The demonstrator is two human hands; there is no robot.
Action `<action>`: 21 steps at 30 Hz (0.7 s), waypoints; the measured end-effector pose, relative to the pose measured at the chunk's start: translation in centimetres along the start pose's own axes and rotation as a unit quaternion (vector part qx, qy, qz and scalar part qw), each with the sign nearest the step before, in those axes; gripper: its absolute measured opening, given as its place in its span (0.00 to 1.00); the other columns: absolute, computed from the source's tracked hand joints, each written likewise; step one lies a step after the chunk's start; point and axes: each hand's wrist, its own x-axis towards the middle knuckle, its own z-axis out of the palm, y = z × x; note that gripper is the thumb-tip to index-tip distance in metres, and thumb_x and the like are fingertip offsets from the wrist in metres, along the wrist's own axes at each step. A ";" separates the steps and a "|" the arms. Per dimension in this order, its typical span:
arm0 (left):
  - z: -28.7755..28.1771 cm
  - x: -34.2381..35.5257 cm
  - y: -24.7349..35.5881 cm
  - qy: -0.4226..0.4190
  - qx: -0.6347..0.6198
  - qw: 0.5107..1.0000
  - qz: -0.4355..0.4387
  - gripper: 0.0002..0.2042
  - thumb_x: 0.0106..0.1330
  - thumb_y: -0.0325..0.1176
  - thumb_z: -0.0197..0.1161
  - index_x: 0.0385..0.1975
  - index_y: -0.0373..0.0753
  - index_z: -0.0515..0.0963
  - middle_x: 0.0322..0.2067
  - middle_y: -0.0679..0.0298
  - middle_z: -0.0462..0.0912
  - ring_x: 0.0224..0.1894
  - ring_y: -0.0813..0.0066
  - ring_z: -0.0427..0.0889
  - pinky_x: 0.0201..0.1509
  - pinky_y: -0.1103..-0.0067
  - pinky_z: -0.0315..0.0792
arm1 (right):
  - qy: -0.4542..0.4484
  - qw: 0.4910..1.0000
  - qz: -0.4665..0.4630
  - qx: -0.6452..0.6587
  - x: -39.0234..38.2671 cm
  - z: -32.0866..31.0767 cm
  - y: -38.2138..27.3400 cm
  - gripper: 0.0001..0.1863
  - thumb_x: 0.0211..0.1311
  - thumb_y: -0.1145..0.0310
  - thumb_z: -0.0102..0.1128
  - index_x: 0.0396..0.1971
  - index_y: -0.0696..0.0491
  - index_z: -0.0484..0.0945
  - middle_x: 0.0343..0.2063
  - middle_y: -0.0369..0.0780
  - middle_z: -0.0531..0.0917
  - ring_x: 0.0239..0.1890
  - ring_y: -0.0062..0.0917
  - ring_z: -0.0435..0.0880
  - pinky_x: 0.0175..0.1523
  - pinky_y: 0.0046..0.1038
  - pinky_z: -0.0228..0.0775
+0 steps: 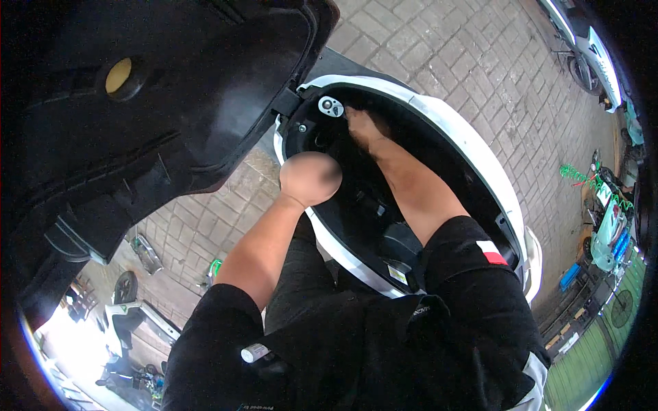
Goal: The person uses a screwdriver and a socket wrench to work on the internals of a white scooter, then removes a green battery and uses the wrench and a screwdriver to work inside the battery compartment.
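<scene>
My right hand (364, 129) reaches into the dark under-seat compartment (356, 164) of a white scooter. Its fingers are closed at the handle end of a ratchet wrench (331, 106), whose silver head shows beside the compartment's hinge end; the handle is mostly hidden. My left hand (310, 179) is over the compartment's near-left rim, and a blurred patch covers its fingers, so their pose is unclear. Close to the ratchet head, a small round bolt (302, 128) shows on the compartment's wall. The white body panel (473, 140) runs around the opening.
The raised black seat (226, 89) fills the upper left, joined at a hinge (286, 103). A black rounded part and a label (397, 274) lie at the compartment's near end. Paving bricks (439, 41) surround the scooter. Other motorbikes (593, 65) and a coiled green hose (579, 175) are at right.
</scene>
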 end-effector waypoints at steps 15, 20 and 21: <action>-0.2 0.1 0.2 -0.050 0.012 0.998 -0.030 0.08 0.51 0.37 0.63 0.21 0.40 0.76 0.23 0.60 0.78 0.29 0.58 0.80 0.36 0.67 0.75 | -0.022 0.994 0.044 0.099 -1.6 2.7 -2.8 0.23 0.63 0.67 0.54 0.56 0.61 0.66 0.44 0.60 0.79 0.50 0.53 0.79 0.55 0.45 0.70; 0.1 0.0 -0.2 -0.062 0.021 0.997 -0.030 0.07 0.51 0.37 0.63 0.22 0.40 0.77 0.24 0.60 0.79 0.30 0.58 0.81 0.37 0.67 0.75 | -0.039 0.987 -0.041 0.148 -0.9 2.2 -1.5 0.23 0.64 0.65 0.56 0.56 0.58 0.68 0.47 0.56 0.80 0.52 0.51 0.77 0.55 0.43 0.70; 0.2 -0.1 -0.2 -0.053 0.022 0.998 -0.025 0.07 0.51 0.37 0.63 0.22 0.40 0.77 0.24 0.60 0.78 0.30 0.58 0.81 0.37 0.67 0.75 | -0.012 0.985 -0.081 0.149 -1.0 2.4 -1.3 0.24 0.62 0.67 0.57 0.57 0.58 0.67 0.46 0.56 0.80 0.50 0.51 0.79 0.55 0.43 0.71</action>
